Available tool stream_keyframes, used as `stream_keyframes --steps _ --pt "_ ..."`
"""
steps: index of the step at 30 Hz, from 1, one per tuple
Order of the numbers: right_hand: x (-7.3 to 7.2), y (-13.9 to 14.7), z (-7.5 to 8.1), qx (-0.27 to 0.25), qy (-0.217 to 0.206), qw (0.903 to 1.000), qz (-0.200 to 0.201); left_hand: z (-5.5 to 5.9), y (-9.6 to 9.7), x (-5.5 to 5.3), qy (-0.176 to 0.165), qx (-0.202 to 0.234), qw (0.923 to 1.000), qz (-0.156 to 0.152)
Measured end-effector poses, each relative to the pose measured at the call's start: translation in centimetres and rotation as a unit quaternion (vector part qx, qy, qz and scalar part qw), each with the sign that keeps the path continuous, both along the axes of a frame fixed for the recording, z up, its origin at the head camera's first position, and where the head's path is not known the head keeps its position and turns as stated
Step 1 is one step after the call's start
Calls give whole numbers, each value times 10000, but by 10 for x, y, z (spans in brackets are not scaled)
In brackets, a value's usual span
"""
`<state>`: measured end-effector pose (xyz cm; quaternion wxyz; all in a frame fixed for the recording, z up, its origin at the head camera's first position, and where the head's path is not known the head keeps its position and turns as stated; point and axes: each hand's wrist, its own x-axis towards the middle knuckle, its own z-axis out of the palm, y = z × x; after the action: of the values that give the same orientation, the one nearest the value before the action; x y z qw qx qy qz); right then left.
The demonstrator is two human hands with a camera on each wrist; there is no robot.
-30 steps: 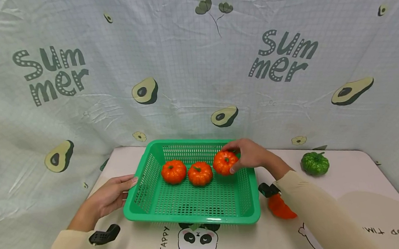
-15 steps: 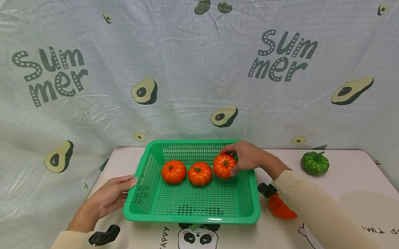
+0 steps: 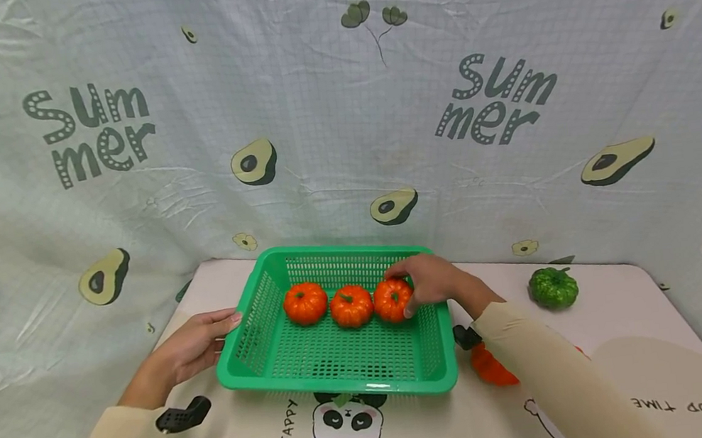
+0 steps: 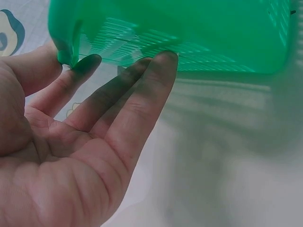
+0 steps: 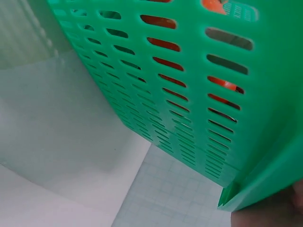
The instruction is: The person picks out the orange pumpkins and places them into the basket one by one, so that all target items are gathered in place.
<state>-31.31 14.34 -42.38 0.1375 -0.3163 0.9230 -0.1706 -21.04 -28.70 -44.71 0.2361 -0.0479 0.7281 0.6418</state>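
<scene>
A green slotted plastic basket (image 3: pixel 343 390) stands on the table, with two small orange pumpkins side by side, the left pumpkin (image 3: pixel 306 304) and the middle pumpkin (image 3: pixel 351 306). My right hand (image 3: pixel 429 281) reaches over the right wall and grips a third orange pumpkin (image 3: pixel 390 302) low in the basket, beside the middle one. In the right wrist view the basket wall (image 5: pixel 156 80) hides most of it. My left hand (image 3: pixel 200 340) pinches the left rim; its thumb is at the lip and its fingers (image 4: pixel 142 104) reach against the outer wall.
A small green pumpkin (image 3: pixel 554 288) sits on the table at the right. Beside the basket a red tapered thing (image 3: pixel 492 367) lies partly behind my right sleeve (image 3: pixel 531 343). A printed curtain (image 3: pixel 314 109) hangs along the table's back edge.
My right hand has lowered the third pumpkin and shifted it slightly left, toward the middle one. My left hand and the basket have stayed put.
</scene>
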Motion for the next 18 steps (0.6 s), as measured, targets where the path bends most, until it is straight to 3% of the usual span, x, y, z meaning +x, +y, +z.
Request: stream_keyframes --steps 11,18 --pt "0 -4 0 697 341 9970 50 1 -2 0 115 -99 9999 -43" --pt "3 -5 -1 957 335 9948 6 1 -1 0 43 -15 10000 -76"
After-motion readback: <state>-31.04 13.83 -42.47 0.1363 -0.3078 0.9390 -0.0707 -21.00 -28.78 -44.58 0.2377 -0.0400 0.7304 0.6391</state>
